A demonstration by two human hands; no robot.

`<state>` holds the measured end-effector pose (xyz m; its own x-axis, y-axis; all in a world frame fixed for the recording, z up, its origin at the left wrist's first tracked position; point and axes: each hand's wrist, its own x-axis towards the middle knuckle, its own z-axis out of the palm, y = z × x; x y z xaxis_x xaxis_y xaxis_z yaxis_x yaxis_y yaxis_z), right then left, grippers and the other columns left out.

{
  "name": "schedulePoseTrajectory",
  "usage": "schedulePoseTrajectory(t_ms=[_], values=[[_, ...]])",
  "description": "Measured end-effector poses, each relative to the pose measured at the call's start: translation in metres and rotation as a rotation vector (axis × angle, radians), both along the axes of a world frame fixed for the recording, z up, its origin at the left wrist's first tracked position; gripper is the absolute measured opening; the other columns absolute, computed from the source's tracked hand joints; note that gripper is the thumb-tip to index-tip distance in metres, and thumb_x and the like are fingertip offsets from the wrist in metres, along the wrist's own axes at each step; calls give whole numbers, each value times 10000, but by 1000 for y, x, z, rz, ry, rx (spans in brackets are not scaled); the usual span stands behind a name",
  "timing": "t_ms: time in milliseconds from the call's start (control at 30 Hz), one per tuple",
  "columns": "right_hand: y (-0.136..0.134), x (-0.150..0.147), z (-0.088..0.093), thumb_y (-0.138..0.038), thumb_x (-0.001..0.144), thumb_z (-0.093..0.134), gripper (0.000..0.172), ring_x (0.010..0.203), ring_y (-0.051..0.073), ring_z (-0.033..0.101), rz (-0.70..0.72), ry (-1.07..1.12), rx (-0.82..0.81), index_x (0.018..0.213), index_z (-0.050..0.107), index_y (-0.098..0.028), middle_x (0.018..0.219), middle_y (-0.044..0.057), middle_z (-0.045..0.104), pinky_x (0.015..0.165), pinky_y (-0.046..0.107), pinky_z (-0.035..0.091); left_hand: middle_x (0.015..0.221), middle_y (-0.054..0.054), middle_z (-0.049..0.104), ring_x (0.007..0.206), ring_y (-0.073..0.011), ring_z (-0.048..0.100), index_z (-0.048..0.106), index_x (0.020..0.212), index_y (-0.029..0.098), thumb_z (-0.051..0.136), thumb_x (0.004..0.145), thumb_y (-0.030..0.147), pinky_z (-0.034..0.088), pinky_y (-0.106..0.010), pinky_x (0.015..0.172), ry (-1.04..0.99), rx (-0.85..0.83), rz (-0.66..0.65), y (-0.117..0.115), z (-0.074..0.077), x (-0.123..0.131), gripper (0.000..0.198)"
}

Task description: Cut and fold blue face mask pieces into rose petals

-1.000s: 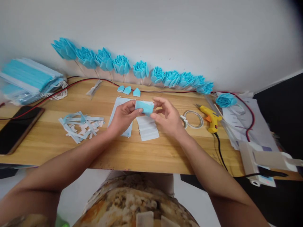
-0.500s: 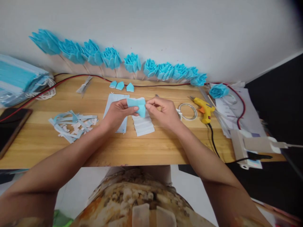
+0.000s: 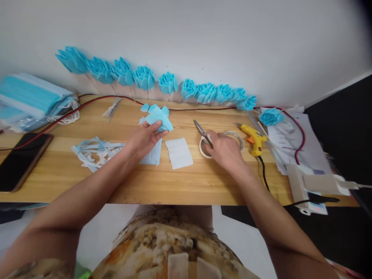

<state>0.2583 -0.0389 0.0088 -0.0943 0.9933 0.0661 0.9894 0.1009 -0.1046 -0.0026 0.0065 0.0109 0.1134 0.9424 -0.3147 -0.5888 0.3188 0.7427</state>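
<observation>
Left hand point(image 3: 143, 140) pinching folded blue piece point(image 3: 159, 118), right hand point(image 3: 225, 150) curled over scissors point(image 3: 201, 131), handles hidden beneath, tape ring point(image 3: 236, 135) partly covered

A home craft corner: a wooden desk point(image 3: 174, 186) stands against a plain white wall point(image 3: 203, 35), with handmade blue flowers point(image 3: 167, 82) lined along its back edge. A glue gun point(image 3: 253, 135), tape roll point(image 3: 202, 150), scissors point(image 3: 202, 131) and cut strips point(image 3: 93, 151) lie on it, and stacked face masks point(image 3: 29, 97) sit at the back left corner.
</observation>
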Motion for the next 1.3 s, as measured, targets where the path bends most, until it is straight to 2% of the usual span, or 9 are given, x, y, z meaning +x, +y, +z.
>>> schedulePoseTrajectory(t_ms=[100, 167, 267, 433, 500, 633, 833, 967, 1300], values=[[14, 8, 12, -317, 808, 749, 465, 807, 259, 715, -32, 453, -38, 1257, 681, -215, 930, 84, 769, 762, 406, 574, 766, 20, 762, 689, -85, 725, 679, 815, 152, 693, 883, 22, 610, -175, 674, -16, -30, 14, 3, -1, -2, 148], [22, 9, 24, -396, 737, 834, 615, 831, 226, 716, 43, 795, -83, 1299, 646, -234, 966, 46, 750, 797, 393, 591, 773, 19, 765, 696, -86, 731, 681, 817, 152, 685, 896, 22, 614, -171, 673, -26, -51, 34, 5, -2, -4, 153], [27, -5, 33, -492, 627, 926, 749, 871, 219, 720, 183, 1120, -174, 1283, 643, -265, 952, 9, 718, 843, 402, 596, 773, 24, 765, 701, -79, 734, 687, 818, 158, 688, 912, 40, 620, -161, 682, -47, -62, 55, 8, -4, -7, 151], [18, -33, 21, -788, 806, 665, 764, 954, 250, 725, 345, 1539, -537, 1345, 613, -249, 1015, 81, 734, 925, 463, 585, 817, 28, 772, 715, -77, 743, 705, 847, 175, 709, 918, 77, 609, -136, 652, -45, -57, 37, 12, -8, -11, 121], [14, -34, 15, -824, 822, 610, 768, 900, 236, 719, 360, 1637, -623, 1325, 629, -244, 1000, 79, 720, 897, 451, 599, 828, 22, 773, 722, -80, 744, 709, 861, 172, 716, 917, 86, 597, -124, 626, -37, -73, 40, 13, -9, -12, 102], [9, -27, 9, -775, 864, 612, 712, 714, 171, 658, 440, 1698, -791, 1309, 658, -221, 882, 41, 673, 696, 350, 618, 817, 9, 772, 705, -82, 740, 723, 889, 162, 632, 971, 84, 553, -108, 537, -46, -129, 61, 13, -7, -12, 145], [1, -27, 1, -725, 939, 548, 673, 672, 146, 649, 491, 1627, -888, 1334, 653, -190, 881, 50, 659, 563, 261, 574, 832, -5, 781, 650, -73, 722, 746, 945, 166, 613, 989, 105, 485, -88, 447, -58, -92, 35, 15, -1, -13, 153], [-2, -32, 0, -725, 932, 560, 682, 665, 143, 641, 478, 1588, -893, 1310, 662, -167, 890, 66, 665, 544, 252, 570, 809, -11, 775, 628, -66, 707, 742, 934, 158, 565, 1013, 103, 466, -83, 430, -59, -93, 35, 15, -2, -14, 201], [1, -35, -2, -720, 921, 587, 648, 653, 141, 674, 449, 1607, -915, 1286, 672, -191, 863, 47, 688, 551, 250, 595, 793, 6, 757, 569, -40, 639, 740, 861, 154, 670, 945, 85, 442, -90, 426, -38, -52, -6, 11, -4, -9, 128]])
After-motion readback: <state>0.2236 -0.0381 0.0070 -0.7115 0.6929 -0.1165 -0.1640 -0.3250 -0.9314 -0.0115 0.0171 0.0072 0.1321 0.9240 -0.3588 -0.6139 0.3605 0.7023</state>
